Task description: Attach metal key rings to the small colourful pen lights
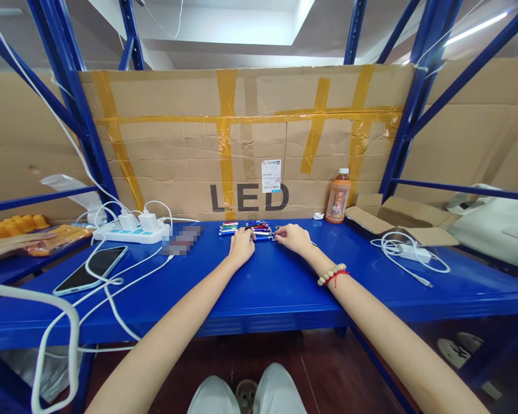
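A row of small coloured pen-like sticks lies at the back of the blue metal shelf. My left hand rests beside them with its fingers curled on one of the sticks. My right hand is pinched on the end of a small stick next to the pile. A bead bracelet and red string sit on my right wrist.
A white power strip with chargers and cables and a phone lie on the left. An orange drink bottle, an open cardboard box and a white charger cable stand on the right. Taped cardboard forms the back wall.
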The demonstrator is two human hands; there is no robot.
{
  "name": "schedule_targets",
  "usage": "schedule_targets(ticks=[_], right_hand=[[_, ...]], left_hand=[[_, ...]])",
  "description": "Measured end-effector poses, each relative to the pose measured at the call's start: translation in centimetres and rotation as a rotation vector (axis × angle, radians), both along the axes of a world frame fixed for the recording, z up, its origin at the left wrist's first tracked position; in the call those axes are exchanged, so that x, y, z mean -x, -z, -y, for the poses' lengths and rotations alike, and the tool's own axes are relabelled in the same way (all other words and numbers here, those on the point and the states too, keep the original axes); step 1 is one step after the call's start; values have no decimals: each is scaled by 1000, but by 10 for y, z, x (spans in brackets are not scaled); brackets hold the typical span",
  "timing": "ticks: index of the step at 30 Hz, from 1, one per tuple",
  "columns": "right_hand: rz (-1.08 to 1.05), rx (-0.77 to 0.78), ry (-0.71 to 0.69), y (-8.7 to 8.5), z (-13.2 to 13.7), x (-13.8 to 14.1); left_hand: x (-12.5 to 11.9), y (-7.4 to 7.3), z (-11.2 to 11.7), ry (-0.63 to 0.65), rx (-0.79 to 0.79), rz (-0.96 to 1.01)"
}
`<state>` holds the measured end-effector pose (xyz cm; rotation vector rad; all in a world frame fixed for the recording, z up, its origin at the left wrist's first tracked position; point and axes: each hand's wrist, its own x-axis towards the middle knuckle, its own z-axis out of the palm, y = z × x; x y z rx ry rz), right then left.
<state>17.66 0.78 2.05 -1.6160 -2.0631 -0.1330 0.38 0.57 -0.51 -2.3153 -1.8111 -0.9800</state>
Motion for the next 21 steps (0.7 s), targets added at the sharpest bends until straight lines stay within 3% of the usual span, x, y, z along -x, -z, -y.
schedule_targets(ticks=[14, 18, 21], right_hand=[[-46, -10, 62, 6, -7, -4], [-90, -86, 63, 5, -8, -5], [-128, -161, 68, 4, -6, -6]], left_hand=[[-4, -1, 3, 19, 38, -123], [-2, -7, 11, 42, -124, -123], [-1, -15, 18, 123, -326, -273]])
